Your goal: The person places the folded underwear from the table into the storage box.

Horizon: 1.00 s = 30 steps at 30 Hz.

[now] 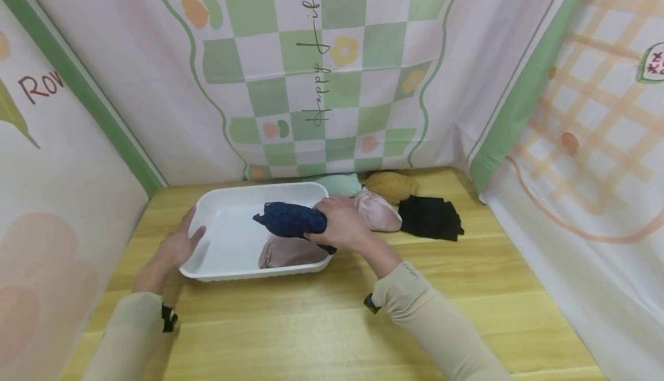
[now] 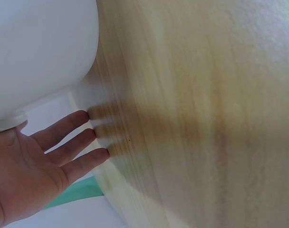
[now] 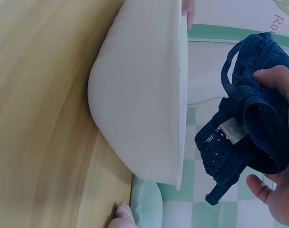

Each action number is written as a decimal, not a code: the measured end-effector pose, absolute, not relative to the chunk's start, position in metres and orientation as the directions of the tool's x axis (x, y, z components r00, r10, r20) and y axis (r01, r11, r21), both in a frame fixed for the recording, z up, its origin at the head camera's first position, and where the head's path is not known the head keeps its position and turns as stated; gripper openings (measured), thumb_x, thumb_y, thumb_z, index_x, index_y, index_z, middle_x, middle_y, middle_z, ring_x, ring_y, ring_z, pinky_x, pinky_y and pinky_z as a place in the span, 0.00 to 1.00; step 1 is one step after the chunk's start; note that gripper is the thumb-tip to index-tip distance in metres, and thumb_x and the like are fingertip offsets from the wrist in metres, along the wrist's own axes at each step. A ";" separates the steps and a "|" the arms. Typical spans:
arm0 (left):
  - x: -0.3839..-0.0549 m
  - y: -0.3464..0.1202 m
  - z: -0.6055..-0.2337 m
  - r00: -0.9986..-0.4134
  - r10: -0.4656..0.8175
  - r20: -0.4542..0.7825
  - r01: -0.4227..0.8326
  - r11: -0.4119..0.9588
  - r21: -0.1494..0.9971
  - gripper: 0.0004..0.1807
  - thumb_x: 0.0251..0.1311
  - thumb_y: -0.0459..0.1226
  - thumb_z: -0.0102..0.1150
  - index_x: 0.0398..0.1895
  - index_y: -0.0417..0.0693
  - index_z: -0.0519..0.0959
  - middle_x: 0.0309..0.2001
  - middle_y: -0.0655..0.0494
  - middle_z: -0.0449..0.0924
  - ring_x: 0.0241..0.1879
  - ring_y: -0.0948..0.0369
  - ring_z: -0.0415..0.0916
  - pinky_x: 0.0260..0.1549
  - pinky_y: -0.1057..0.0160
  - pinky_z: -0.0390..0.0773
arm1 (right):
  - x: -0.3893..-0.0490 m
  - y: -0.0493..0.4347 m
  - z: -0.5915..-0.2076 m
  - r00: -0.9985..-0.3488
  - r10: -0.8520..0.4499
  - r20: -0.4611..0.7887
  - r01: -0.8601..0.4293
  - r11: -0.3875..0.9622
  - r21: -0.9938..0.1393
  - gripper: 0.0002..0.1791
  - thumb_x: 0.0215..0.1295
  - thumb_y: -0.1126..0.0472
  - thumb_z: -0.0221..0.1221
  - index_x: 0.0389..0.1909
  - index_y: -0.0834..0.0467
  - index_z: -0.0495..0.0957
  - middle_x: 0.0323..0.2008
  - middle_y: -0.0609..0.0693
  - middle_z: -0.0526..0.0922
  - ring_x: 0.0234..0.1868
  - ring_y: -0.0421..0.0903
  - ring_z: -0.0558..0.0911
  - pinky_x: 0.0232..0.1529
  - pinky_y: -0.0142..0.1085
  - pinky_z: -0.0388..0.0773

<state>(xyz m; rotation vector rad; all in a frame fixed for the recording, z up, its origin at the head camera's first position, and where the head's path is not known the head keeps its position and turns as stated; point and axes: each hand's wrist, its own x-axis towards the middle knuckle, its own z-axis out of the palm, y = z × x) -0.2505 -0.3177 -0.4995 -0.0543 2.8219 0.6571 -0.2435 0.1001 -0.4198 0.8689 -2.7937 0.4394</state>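
A navy lace bra [image 1: 293,220], folded into a bundle, is in my right hand [image 1: 344,225], which grips it over the right side of the white tray [image 1: 223,254]. In the right wrist view, a strap, a pale label and hook tabs show on the bra [image 3: 256,109]. Inside the tray at the front right lies a folded dusty-pink garment [image 1: 290,252], partly under the bra in the head view. My left hand [image 1: 178,242] rests at the tray's left rim, thumb over the edge. In the left wrist view, the left hand's fingers [image 2: 68,145] extend straight, tips at the tabletop.
Right of the tray lie a mint garment [image 1: 339,184], a mustard one [image 1: 391,186], a pale pink one [image 1: 377,211] and a black folded one [image 1: 430,218]. Patterned curtains [image 1: 342,81] close in the wooden table [image 1: 311,323] at the back and sides.
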 end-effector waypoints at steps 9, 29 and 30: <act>-0.251 -0.319 -0.502 -0.969 0.004 -0.247 -0.105 0.898 0.427 0.46 0.71 0.68 0.18 0.79 0.54 0.23 0.71 0.19 0.50 0.64 0.20 0.58 0.59 0.26 0.66 | -0.246 0.087 -0.426 -0.782 -0.572 0.250 -0.619 0.761 -0.195 0.29 0.51 0.36 0.70 0.45 0.52 0.83 0.42 0.47 0.85 0.48 0.47 0.81 0.55 0.47 0.76; -0.252 -0.317 -0.498 -0.964 -0.005 -0.265 -0.124 0.893 0.433 0.46 0.70 0.68 0.17 0.79 0.53 0.24 0.74 0.22 0.46 0.66 0.20 0.54 0.62 0.25 0.62 | -0.246 0.070 -0.449 -0.691 -0.671 0.270 -0.709 0.702 -0.069 0.24 0.52 0.37 0.70 0.44 0.48 0.83 0.41 0.43 0.84 0.47 0.45 0.79 0.56 0.44 0.75; -0.252 -0.317 -0.498 -0.965 -0.006 -0.263 -0.123 0.892 0.434 0.46 0.71 0.68 0.17 0.80 0.53 0.24 0.73 0.22 0.46 0.66 0.20 0.54 0.61 0.25 0.63 | -0.246 0.070 -0.451 -0.688 -0.673 0.273 -0.711 0.701 -0.064 0.24 0.52 0.38 0.70 0.44 0.48 0.83 0.41 0.43 0.84 0.47 0.45 0.79 0.56 0.44 0.75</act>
